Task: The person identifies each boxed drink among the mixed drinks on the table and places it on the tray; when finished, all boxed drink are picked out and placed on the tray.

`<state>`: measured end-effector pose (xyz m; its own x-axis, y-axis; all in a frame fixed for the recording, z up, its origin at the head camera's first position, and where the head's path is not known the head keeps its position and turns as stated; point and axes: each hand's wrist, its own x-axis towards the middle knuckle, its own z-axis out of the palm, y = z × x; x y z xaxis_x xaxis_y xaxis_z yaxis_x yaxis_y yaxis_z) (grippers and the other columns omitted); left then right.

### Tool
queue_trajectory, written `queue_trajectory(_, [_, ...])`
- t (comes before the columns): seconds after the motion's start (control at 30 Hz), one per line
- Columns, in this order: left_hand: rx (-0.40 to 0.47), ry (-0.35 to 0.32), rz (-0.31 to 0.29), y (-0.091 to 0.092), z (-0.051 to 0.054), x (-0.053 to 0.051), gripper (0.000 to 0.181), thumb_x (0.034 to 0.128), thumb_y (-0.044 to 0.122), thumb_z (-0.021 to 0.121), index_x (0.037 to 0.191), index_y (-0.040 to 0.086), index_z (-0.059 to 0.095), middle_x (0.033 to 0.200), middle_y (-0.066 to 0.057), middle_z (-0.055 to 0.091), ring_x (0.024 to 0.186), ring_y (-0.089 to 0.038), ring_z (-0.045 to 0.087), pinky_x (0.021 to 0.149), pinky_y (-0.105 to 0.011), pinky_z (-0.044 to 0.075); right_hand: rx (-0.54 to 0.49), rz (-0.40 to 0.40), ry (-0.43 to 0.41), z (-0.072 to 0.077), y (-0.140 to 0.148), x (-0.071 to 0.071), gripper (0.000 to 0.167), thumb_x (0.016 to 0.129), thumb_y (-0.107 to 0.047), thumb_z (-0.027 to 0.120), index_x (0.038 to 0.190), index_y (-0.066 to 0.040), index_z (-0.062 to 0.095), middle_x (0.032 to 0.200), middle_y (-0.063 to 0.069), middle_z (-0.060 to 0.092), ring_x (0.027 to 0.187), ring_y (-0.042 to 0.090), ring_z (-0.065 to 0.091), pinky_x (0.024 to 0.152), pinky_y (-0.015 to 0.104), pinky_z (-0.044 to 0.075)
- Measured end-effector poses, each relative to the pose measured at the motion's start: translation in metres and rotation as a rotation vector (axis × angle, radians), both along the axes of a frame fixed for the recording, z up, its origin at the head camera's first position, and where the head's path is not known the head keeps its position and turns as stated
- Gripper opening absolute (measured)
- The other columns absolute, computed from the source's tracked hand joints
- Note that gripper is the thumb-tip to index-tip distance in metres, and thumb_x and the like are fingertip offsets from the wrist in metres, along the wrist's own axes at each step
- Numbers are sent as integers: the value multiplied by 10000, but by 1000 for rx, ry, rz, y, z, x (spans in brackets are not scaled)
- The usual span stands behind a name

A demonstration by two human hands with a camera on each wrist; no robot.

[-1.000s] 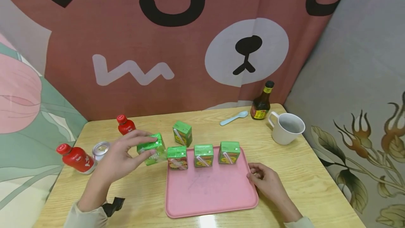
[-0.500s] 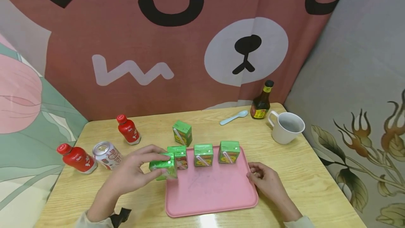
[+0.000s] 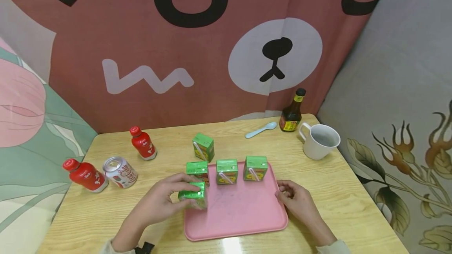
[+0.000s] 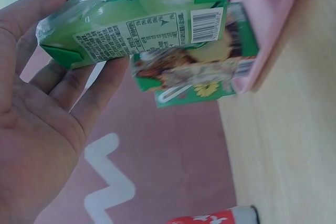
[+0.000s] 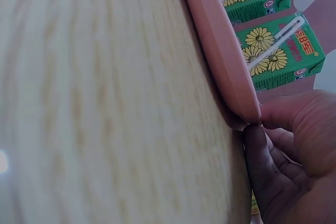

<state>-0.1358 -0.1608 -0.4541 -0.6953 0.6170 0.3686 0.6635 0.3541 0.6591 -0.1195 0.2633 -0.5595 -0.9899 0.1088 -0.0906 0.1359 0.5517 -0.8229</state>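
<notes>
My left hand [image 3: 160,199] grips a green juice carton [image 3: 194,195] by its top, fingers on the far side and thumb on the near side. That carton is at the left part of the pink tray [image 3: 243,214], in front of another juice carton [image 3: 197,167]. Whether its base touches the tray is hard to tell. Two more cartons, a middle carton [image 3: 227,172] and a right carton [image 3: 256,169], stand along the tray's back edge. At the tray's right rim [image 5: 220,51], my right hand [image 3: 296,200] pinches the edge between thumb and fingers.
Behind the tray stands a green carton [image 3: 203,147]. To the left are a soda can [image 3: 121,172], a red bottle [image 3: 86,176] and a second red bottle [image 3: 143,143]. A spoon [image 3: 260,130], a dark sauce bottle [image 3: 291,113] and a white mug [image 3: 319,142] lie toward the back right.
My left hand has brought its carton rightward and nearer to me, from beside the tray to its left part. The can has come into fuller view. My right hand stays at the rim.
</notes>
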Motion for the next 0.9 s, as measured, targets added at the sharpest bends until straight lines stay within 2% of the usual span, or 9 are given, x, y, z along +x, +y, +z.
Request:
queue_trajectory(0.2, [24, -15, -24, 5, -13, 2, 366, 825, 94, 858, 1136, 261, 763, 1250, 96, 642, 1159, -200, 627, 959, -376, 516, -6, -1, 7, 1, -1, 0, 345, 897, -85, 778, 1232, -63, 695, 951, 17, 670, 790, 154, 632, 649, 252, 531])
queue_trajectory(0.47, [8, -50, 26, 6, -25, 5, 335, 828, 155, 863, 1121, 284, 765, 1247, 125, 639, 1151, -159, 621, 960, -383, 512, -2, -1, 13, 5, -2, 2, 346, 901, -95, 783, 1232, -43, 694, 949, 25, 668, 787, 144, 623, 643, 246, 523])
queue_trajectory(0.63, [-8, -65, 40, 7, -30, 7, 369, 799, 138, 880, 1113, 295, 767, 1248, 142, 635, 1153, -146, 616, 965, -397, 509, 12, -1, 16, 4, -2, 1, 347, 901, -93, 781, 1233, -47, 695, 949, 22, 667, 789, 142, 622, 645, 245, 525])
queue_trajectory(0.9, [17, -46, 17, 8, -33, 8, 377, 802, 90, 871, 1116, 273, 768, 1241, 117, 642, 1137, -159, 624, 955, -378, 512, 11, 3, 27, 3, -1, 2, 343, 898, -95, 787, 1225, -46, 699, 946, 26, 667, 782, 140, 622, 644, 246, 524])
